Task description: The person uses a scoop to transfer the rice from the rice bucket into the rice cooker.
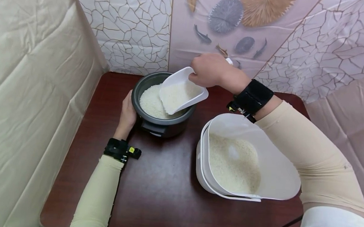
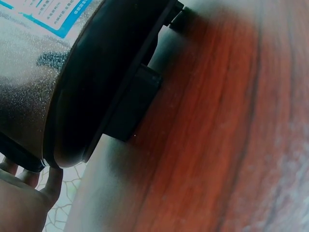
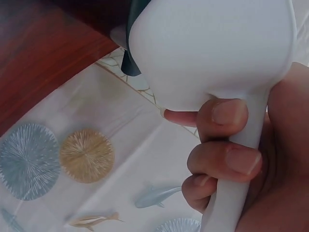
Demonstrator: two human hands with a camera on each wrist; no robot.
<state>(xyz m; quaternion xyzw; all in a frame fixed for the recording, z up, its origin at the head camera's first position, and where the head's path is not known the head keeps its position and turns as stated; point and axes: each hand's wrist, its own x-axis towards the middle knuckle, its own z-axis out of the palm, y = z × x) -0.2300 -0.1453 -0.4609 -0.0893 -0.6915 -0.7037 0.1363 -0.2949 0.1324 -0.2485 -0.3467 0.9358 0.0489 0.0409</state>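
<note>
My right hand grips a white scoop by its handle. Rice lies in the scoop, which tilts down to the left over an open dark rice cooker; its front lip overlaps the white rice inside. Seen from the right wrist, the fingers wrap round the handle, below the scoop's smooth underside. My left hand holds the cooker's left side. Its fingers reach up to a black side part in the left wrist view, some fingertips hidden behind it.
Right of the cooker stands a white rice bin, its lid swung open towards the right, with rice inside. Patterned sheeting hangs behind the dark red wooden table and at its sides. A black cord lies near the front right.
</note>
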